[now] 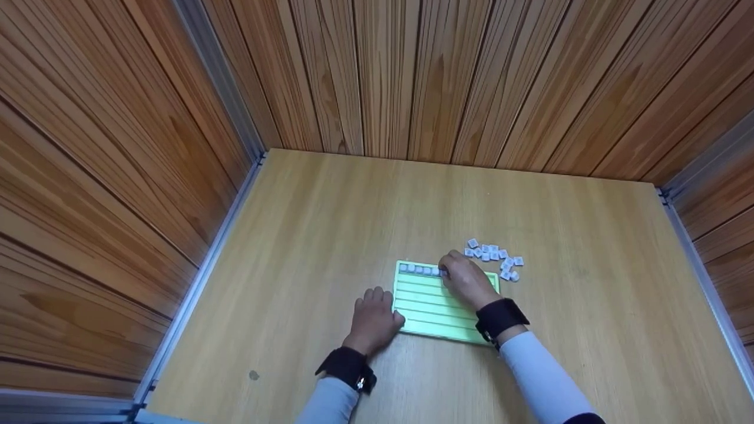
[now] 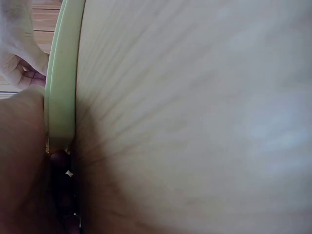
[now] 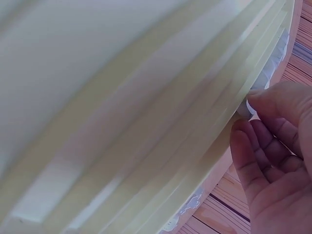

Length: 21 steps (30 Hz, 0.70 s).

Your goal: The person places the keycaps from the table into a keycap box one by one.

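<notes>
A light green grooved board (image 1: 436, 309) lies flat on the wooden table (image 1: 330, 235). Its top groove holds a row of small white letter tiles (image 1: 419, 270). My right hand (image 1: 465, 280) is over the board's upper right part and pinches a white tile (image 3: 246, 108) at the end of that row. My left hand (image 1: 374, 321) rests with curled fingers against the board's left edge (image 2: 61, 87), thumb touching it. In the right wrist view the board (image 3: 146, 122) fills the frame, with my fingertips (image 3: 261, 122) at its top groove.
A loose heap of several white tiles (image 1: 493, 258) lies on the table just beyond the board's upper right corner. Wood-panelled walls (image 1: 412, 76) with metal edge strips close in the table at the back and both sides.
</notes>
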Each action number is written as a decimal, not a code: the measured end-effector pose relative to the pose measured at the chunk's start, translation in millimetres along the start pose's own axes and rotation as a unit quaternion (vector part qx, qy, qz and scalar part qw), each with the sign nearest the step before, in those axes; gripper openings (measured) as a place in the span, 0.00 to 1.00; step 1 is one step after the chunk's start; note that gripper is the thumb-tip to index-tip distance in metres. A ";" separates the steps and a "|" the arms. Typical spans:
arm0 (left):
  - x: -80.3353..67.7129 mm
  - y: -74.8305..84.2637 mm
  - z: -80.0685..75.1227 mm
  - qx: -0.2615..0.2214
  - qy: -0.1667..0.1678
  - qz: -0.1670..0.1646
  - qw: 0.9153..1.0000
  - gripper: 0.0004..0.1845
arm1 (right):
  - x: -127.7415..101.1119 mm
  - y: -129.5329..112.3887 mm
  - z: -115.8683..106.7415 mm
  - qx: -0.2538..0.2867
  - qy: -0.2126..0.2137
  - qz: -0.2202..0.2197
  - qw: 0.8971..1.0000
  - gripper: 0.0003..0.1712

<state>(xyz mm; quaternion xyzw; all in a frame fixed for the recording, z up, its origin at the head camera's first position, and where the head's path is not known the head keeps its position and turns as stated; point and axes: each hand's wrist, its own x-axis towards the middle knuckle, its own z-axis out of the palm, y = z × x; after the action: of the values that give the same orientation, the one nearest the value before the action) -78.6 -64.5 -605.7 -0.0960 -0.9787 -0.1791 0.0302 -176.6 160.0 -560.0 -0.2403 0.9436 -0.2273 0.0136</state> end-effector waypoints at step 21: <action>0.6 -0.2 1.8 0.010 -0.017 -0.010 1.000 0.10 | -3.0 3.6 -2.6 -0.017 0.016 0.003 1.000 0.05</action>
<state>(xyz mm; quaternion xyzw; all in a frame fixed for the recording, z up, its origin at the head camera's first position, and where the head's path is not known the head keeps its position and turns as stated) -79.3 -64.0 -607.4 -0.0892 -0.9816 -0.1682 0.0125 -175.9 165.3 -559.5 -0.2338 0.9482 -0.2150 -0.0052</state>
